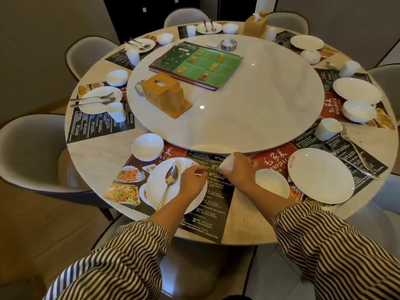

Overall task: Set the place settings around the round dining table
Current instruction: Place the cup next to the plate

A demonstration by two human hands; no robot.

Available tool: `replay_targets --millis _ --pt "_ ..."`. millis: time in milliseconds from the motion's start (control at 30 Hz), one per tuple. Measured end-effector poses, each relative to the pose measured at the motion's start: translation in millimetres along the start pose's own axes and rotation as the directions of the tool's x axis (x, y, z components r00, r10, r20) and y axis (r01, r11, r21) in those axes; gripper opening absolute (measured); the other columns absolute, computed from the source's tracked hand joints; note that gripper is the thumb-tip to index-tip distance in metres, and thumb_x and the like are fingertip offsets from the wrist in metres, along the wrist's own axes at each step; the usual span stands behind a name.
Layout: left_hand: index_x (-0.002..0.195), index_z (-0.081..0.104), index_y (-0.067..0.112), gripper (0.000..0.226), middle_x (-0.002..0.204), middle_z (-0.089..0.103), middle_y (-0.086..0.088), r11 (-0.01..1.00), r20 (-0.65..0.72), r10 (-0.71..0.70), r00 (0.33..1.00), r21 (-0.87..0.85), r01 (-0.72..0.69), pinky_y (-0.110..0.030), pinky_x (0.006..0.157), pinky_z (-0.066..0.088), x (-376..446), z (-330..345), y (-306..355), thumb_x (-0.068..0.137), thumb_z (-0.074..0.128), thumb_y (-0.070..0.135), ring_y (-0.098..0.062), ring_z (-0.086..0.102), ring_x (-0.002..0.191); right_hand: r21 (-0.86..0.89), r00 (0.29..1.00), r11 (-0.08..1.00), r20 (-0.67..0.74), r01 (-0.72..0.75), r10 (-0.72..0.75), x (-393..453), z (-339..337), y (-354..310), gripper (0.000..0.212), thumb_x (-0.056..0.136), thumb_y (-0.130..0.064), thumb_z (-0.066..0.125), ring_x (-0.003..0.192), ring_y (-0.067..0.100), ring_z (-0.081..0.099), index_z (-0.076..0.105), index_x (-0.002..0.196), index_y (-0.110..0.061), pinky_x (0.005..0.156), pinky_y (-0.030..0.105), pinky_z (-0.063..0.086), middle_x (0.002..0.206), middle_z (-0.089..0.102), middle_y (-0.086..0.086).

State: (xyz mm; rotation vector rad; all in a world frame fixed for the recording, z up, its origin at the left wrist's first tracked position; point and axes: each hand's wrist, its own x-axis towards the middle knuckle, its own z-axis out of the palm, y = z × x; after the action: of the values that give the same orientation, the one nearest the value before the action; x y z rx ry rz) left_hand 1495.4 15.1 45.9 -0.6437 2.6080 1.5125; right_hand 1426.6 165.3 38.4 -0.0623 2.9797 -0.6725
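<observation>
left hand (193,181): pinching something small, cannot tell what, over round white plate (158,192)
right hand (238,169): gripping white cup (229,164)
white plates: six showing

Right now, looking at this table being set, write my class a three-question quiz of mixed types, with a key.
1. True or false: the spoon lies on the near plate.
2. What does the right hand hold? A) fork B) white cup C) bowl
3. Fill in: the green menu lies on the ____.

Key: 1 true; 2 B; 3 turntable.
</observation>
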Motion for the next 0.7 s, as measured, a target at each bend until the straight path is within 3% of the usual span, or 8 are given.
replay_targets --millis 133,267,367,700 --pt "0.12 0.064 0.012 0.028 0.121 0.066 -0.004 1.0 -0.031 -0.012 0.999 -0.028 0.011 -0.023 0.095 0.043 2.4 0.1 -2.4 0.093 0.059 0.017 -0.016 0.059 0.111 0.212 0.999 0.977 -0.044 0.003 0.006 -0.6 4.1 -3.9 0.072 0.07 -0.045 0.079 0.116 0.024 0.051 0.045 0.127 -0.018 0.101 0.04 0.031 0.121 0.059 0.001" --pt "0.12 0.064 0.012 0.028 0.122 0.065 -0.005 0.999 -0.06 -0.032 0.998 -0.036 0.029 -0.022 0.095 0.042 2.5 -0.4 -5.5 0.093 0.059 0.016 -0.019 0.06 0.11 0.395 1.0 0.919 0.006 0.003 -0.006 -3.2 4.7 -4.9 0.079 0.065 -0.036 0.086 0.116 0.023 0.05 0.041 0.127 -0.019 0.093 0.037 0.048 0.124 0.054 0.002" --pt "0.122 0.063 0.012 0.029 0.123 0.065 -0.004 0.999 -0.072 -0.039 0.997 -0.021 0.038 -0.017 0.089 0.036 1.9 -0.6 -6.1 0.094 0.058 0.016 -0.017 0.059 0.111 0.421 0.995 0.906 0.051 0.051 -0.08 -2.7 1.7 -4.3 0.078 0.067 -0.025 0.087 0.107 0.015 0.05 0.04 0.129 -0.014 0.082 0.024 0.043 0.122 0.053 0.003" --pt "0.123 0.063 0.015 0.03 0.124 0.064 -0.004 0.998 -0.072 -0.055 0.996 -0.018 0.054 -0.024 0.092 0.044 4.6 -0.5 -12.1 0.094 0.059 0.019 -0.018 0.06 0.109 0.425 0.991 0.905 0.108 0.022 -0.075 5.6 3.7 2.2 0.078 0.068 -0.031 0.087 0.102 0.011 0.048 0.041 0.129 -0.013 0.08 0.023 0.041 0.124 0.053 0.004"
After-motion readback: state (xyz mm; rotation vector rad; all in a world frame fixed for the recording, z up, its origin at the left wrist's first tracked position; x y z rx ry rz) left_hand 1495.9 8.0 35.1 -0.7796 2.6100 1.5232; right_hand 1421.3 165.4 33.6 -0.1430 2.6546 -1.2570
